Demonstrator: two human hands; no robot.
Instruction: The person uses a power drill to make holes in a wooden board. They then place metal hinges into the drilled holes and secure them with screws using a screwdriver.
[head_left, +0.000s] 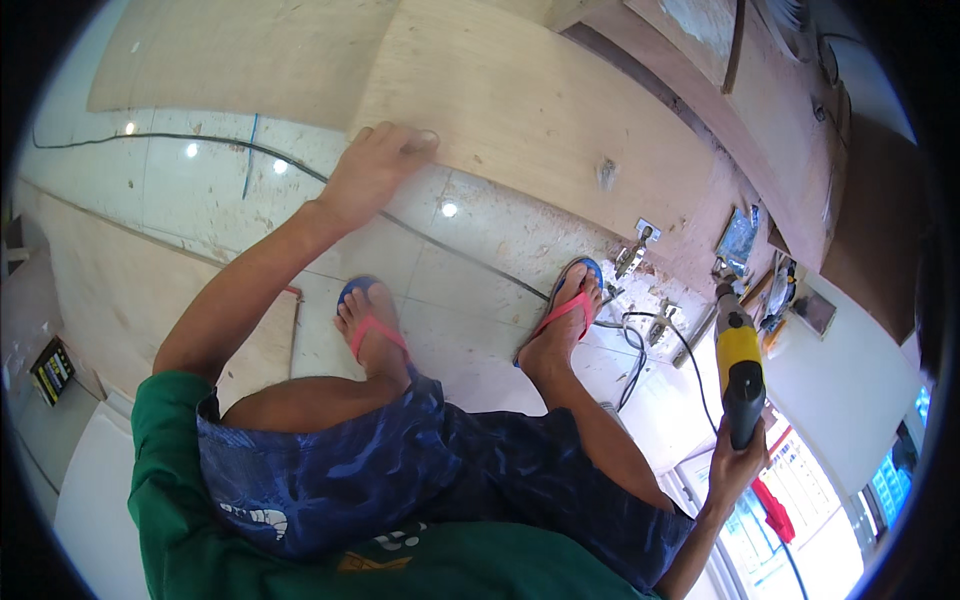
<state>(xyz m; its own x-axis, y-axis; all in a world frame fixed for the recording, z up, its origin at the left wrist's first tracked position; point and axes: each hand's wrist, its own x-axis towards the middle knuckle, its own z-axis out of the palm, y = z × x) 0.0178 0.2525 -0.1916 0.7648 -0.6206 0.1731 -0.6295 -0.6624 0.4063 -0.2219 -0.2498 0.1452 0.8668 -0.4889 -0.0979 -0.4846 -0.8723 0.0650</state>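
My left hand (378, 172) is closed over the near edge of a pale plywood panel (510, 90), its fingers curled at the corner. At the right, my right hand (738, 462) grips the rear handle of a yellow and black power drill (741, 365). The drill's metal front end points away from me, toward the litter of small things by the woodwork. A metal cabinet hinge (632, 258) sits at the panel's near right corner. A second hinge (661, 325) lies close by, left of the drill.
A black cable (455, 248) runs across the dusty tiled floor (440, 320), past my sandalled feet. Another plywood sheet (240, 60) lies at the far left. Wooden cabinet work (740, 130) rises at the far right. A blue packet (738, 238) lies beyond the drill.
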